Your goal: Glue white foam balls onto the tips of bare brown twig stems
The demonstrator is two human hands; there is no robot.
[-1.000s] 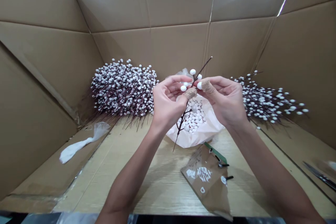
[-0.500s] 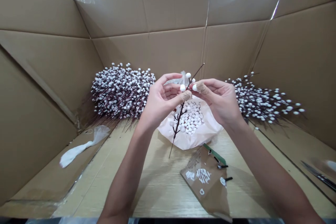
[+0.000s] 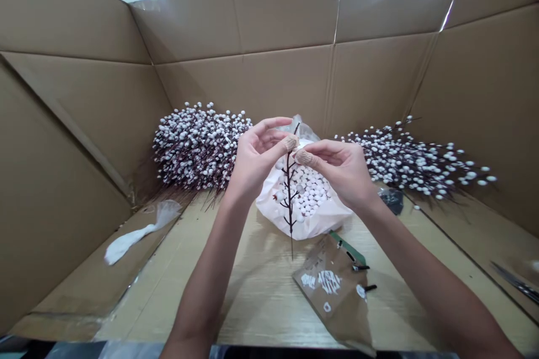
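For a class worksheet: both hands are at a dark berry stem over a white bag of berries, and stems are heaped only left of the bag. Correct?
No: the head view shows berry stems left of the white bag and berry stems right of it.

Nothing readable; kraft paper point(image 3: 337, 314) bears illegible white marks.

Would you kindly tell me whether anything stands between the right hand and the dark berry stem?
Nothing visible does. The right hand is right beside the stem, its tape-wrapped fingertip close by; the bag of white berries lies below, not between them.
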